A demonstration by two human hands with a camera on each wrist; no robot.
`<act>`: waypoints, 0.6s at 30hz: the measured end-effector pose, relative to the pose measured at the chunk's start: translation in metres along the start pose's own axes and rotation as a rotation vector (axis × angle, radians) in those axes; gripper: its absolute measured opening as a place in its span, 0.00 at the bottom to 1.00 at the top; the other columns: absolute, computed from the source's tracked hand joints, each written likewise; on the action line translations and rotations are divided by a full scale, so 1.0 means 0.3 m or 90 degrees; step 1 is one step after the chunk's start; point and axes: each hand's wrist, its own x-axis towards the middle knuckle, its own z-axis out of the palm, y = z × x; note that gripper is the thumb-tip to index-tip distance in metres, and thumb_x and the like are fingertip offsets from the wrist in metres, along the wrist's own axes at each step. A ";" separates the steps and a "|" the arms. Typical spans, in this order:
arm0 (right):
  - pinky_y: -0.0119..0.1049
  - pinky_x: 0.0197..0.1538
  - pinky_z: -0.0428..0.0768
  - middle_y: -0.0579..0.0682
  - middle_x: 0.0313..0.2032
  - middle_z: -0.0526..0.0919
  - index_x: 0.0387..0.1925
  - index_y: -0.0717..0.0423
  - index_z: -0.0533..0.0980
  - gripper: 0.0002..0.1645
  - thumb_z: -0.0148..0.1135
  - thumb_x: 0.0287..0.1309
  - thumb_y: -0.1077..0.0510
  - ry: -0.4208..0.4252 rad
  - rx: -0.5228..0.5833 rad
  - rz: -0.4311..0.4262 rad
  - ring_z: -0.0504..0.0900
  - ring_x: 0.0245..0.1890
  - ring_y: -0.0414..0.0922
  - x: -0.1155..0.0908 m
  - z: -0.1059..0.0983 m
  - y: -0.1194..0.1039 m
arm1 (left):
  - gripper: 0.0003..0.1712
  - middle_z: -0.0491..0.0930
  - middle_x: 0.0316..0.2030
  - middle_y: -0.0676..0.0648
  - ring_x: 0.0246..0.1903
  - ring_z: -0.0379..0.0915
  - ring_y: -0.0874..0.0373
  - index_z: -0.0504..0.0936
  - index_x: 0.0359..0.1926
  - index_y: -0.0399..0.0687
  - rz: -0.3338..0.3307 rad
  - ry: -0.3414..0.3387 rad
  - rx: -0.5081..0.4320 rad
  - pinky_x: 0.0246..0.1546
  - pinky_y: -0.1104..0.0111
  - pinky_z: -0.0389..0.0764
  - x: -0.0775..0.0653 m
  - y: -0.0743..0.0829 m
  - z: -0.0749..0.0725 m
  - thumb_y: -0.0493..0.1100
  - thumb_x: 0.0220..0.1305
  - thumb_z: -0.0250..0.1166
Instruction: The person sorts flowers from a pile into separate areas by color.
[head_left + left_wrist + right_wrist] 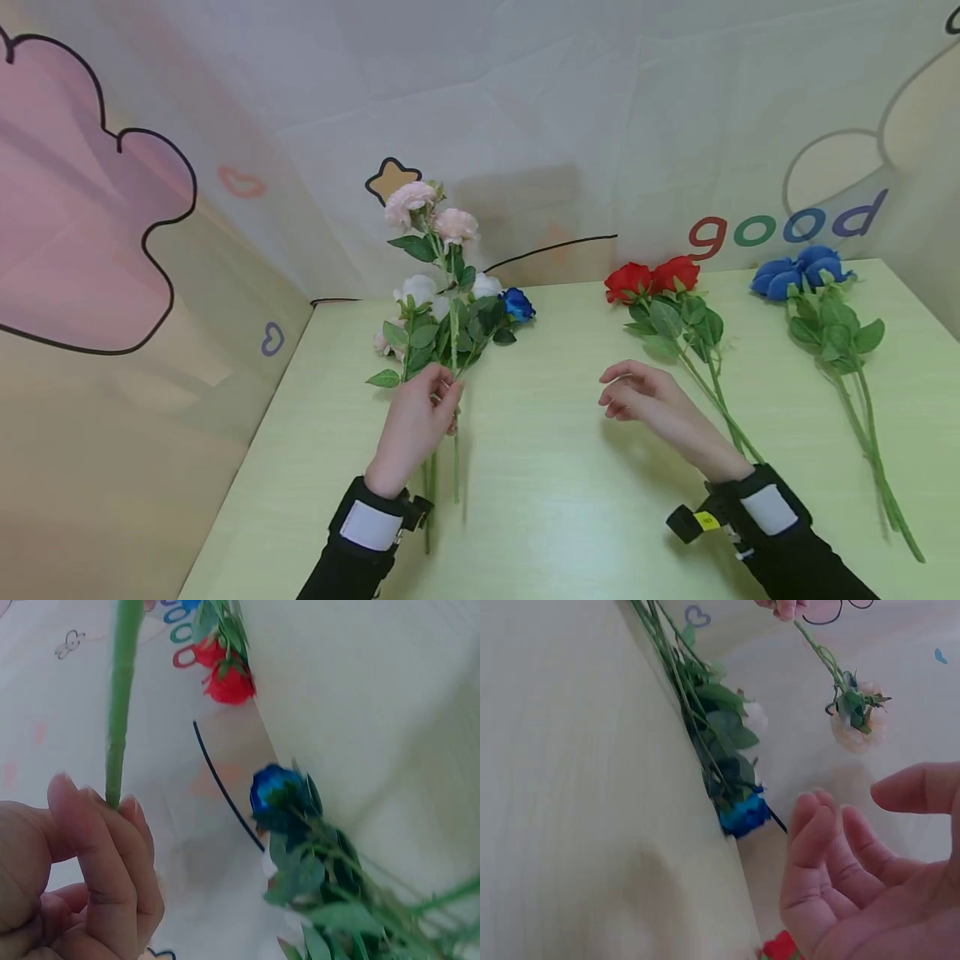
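Note:
My left hand [418,421] pinches the green stem [120,697] of an artificial flower with pale pink blooms [456,226], held upright above the table. In the right wrist view the pink bloom [859,731] hangs beyond my right hand. Behind and below the held stem lie white flowers [416,289] and a dark blue rose [517,305], their leaves overlapping it in the head view. My right hand [656,410] hovers over the table with loosely bent fingers and nothing in them, left of the red roses' stems.
Two red roses [628,282] lie toward the back right of the pale table [540,500]. Farther right are blue flowers [780,277] with long stems slanting to the front. A printed cloth backdrop [525,100] rises behind the table's back edge.

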 end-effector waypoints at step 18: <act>0.31 0.34 0.78 0.65 0.44 0.84 0.56 0.68 0.72 0.20 0.56 0.71 0.57 0.137 -0.318 0.002 0.83 0.38 0.48 -0.060 -0.200 0.079 | 0.06 0.78 0.20 0.48 0.13 0.73 0.64 0.76 0.37 0.40 0.013 -0.160 -0.016 0.15 0.75 0.69 0.037 0.091 0.262 0.39 0.72 0.61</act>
